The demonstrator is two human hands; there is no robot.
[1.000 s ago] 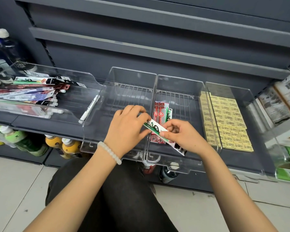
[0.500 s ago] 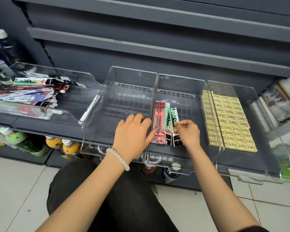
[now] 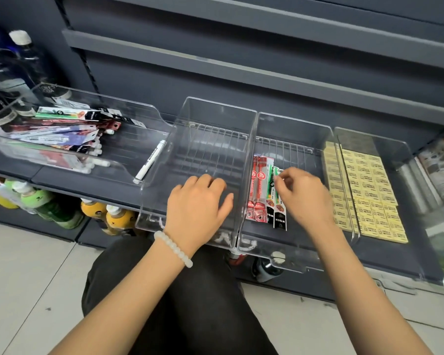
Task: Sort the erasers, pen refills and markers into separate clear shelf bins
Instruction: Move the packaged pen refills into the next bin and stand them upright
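Note:
Several pen refill packs [image 3: 264,193], red, green and black, lie flat side by side in the second clear bin from the right [image 3: 292,121]. My right hand [image 3: 305,198] hovers over their right side, fingers loosely curled, fingertips at the top of the rightmost pack, holding nothing. My left hand [image 3: 198,206] rests with relaxed fingers over the front of the bare clear bin [image 3: 215,106] to the left. Yellow erasers [image 3: 369,190] fill the right bin in rows. The far-left bin [image 3: 128,111] holds a mixed pile of packs and markers [image 3: 59,139], plus a lone white marker [image 3: 150,161].
Drink bottles [image 3: 49,203] stand on the lower shelf under the bins, and dark bottles [image 3: 16,62] behind the left bin. Packaged goods [image 3: 438,167] sit at the far right. Grey shelf boards run above. My dark-trousered knee [image 3: 190,290] is below, over the tiled floor.
My right hand laid the green and black refill pack down beside the red packs and let go. My left hand released it too and shifted left over the bare bin.

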